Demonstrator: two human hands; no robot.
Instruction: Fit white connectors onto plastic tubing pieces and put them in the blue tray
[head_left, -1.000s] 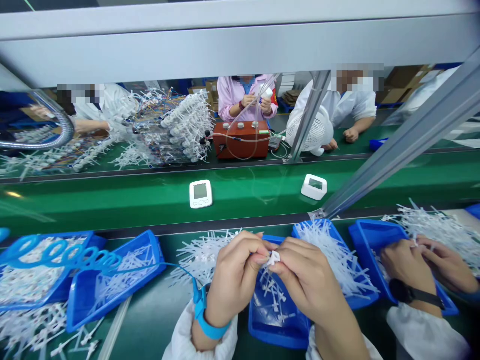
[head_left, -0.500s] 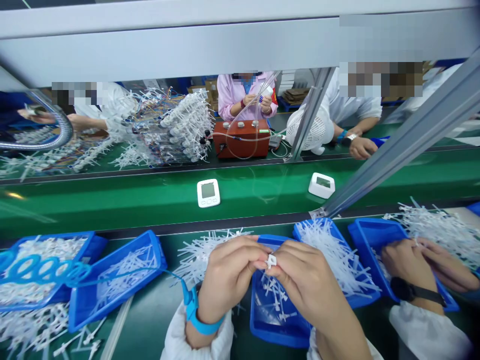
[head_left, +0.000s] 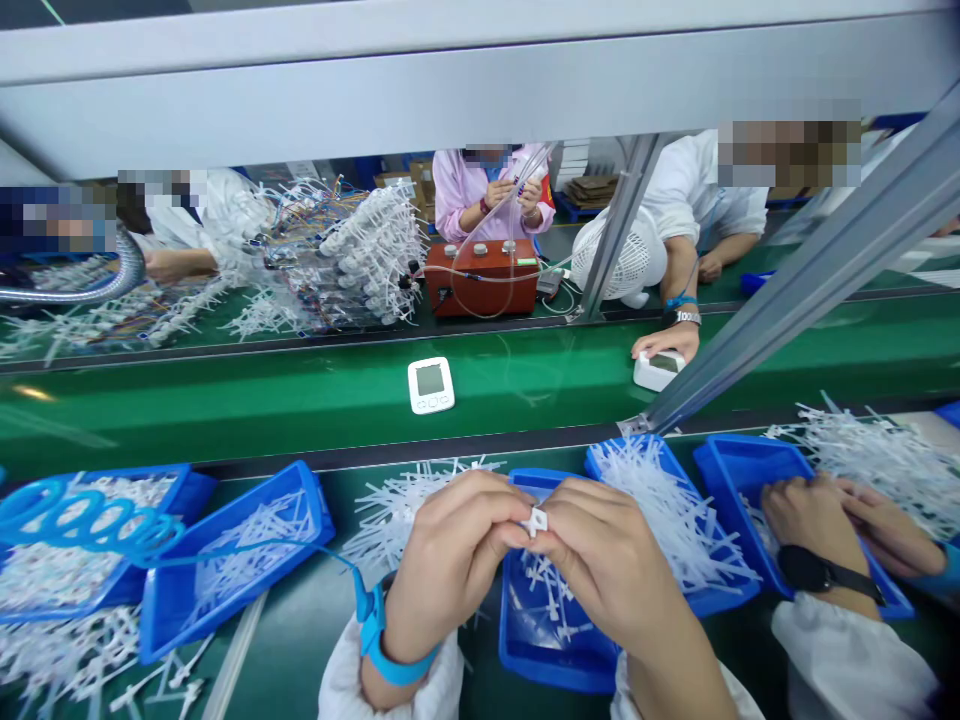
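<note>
Between the fingertips of both hands is a small white plastic part (head_left: pixel 535 521) with a square opening. My left hand (head_left: pixel 465 555), with a blue coiled-cord strap on its wrist, pinches it from the left. From the other side my right hand (head_left: pixel 607 560) grips the same part, and its fingers cover most of it. Just below the hands lies a blue tray (head_left: pixel 555 672) with several loose white plastic pieces (head_left: pixel 555 590) in it. Behind my left hand a pile of thin white plastic sticks (head_left: pixel 390 515) spreads on the bench.
Blue trays of white parts stand at left (head_left: pixel 236 555) and right (head_left: pixel 664 510). A co-worker's hands (head_left: pixel 810 520) work at right. Across the green conveyor (head_left: pixel 225 405) rest a white monitor (head_left: pixel 431 386) and a white device (head_left: pixel 656 372) under another person's hand. A metal post (head_left: pixel 795 280) slants at right.
The white monitor has moved right along the conveyor. A person opposite has reached onto the white device, which also sits farther right. My hands have barely shifted, and the small part has turned slightly.
</note>
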